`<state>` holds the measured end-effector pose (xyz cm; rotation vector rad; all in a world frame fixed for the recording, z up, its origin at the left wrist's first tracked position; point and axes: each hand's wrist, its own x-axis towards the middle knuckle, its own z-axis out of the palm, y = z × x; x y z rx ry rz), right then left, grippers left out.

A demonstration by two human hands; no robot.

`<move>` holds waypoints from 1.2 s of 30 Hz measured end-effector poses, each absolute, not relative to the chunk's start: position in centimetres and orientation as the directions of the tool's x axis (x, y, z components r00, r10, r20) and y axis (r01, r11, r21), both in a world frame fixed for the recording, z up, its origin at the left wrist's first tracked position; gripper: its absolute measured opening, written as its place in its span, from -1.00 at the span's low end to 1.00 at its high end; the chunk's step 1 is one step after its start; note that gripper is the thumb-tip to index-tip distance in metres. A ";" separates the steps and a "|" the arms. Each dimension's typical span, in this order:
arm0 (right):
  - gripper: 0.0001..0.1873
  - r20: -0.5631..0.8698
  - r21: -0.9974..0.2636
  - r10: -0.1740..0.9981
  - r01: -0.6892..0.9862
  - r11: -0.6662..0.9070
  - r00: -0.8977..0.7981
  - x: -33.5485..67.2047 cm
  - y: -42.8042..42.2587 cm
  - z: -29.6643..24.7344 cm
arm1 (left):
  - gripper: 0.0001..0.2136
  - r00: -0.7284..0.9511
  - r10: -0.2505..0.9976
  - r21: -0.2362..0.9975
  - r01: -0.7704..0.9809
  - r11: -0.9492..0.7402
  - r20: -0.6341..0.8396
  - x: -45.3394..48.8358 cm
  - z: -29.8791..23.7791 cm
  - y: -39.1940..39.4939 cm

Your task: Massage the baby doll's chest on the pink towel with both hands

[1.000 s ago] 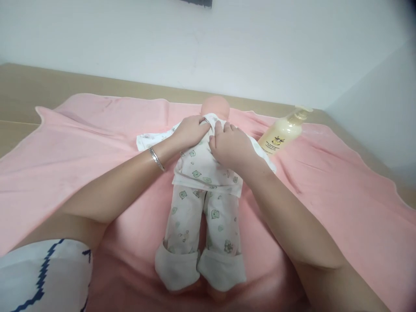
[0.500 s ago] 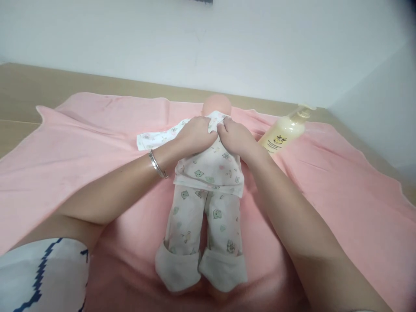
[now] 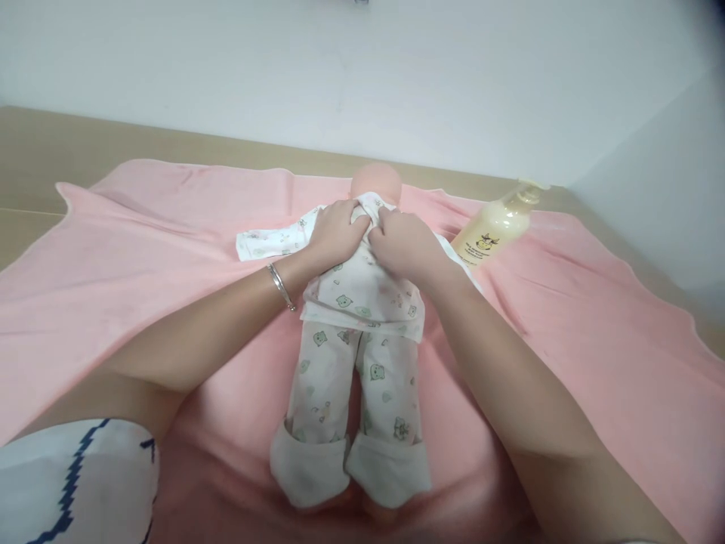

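A baby doll [image 3: 376,180] lies on its back, feet toward me, wearing a white printed baby top [image 3: 362,298] and matching trousers [image 3: 328,378] with turned-up cuffs. My left hand [image 3: 340,234], with a silver bangle at the wrist, grips the top near the neck, its thumb pressed on the cloth. Beside it my right hand [image 3: 402,240] is closed, thumb and fingers pinching the top's cloth at the upper chest. One sleeve stretches out flat to the left; part of the other shows behind my right wrist. The fingertips are partly hidden.
Under the doll spreads a pink blanket [image 3: 186,325] with wrinkles, on a wooden surface [image 3: 68,155]. A yellowish pump bottle [image 3: 492,230] with a cow picture lies tilted right of the doll. A pale wall [image 3: 226,75] stands behind.
My right hand has shifted slightly left and its fingers are more curled. More of the right sleeve shows beside the bottle. My left hand has moved little.
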<state>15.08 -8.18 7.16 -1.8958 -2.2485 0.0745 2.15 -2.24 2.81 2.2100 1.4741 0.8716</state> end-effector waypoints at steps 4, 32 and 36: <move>-0.54 0.058 -0.272 0.998 0.962 0.019 -0.003 15.5 -6.7 7.0 | -0.61 0.247 0.923 0.605 0.699 -0.381 0.296 2.3 2.5 -2.2; -0.42 0.210 -0.220 0.977 0.973 0.075 -0.028 16.0 -5.9 4.3 | -0.64 0.243 0.917 0.599 0.699 -0.391 0.315 2.1 2.2 -2.2; -0.41 0.200 -0.219 0.979 0.973 0.077 -0.032 16.0 -5.9 4.4 | -0.67 0.239 0.920 0.602 0.699 -0.385 0.311 2.1 2.4 -2.3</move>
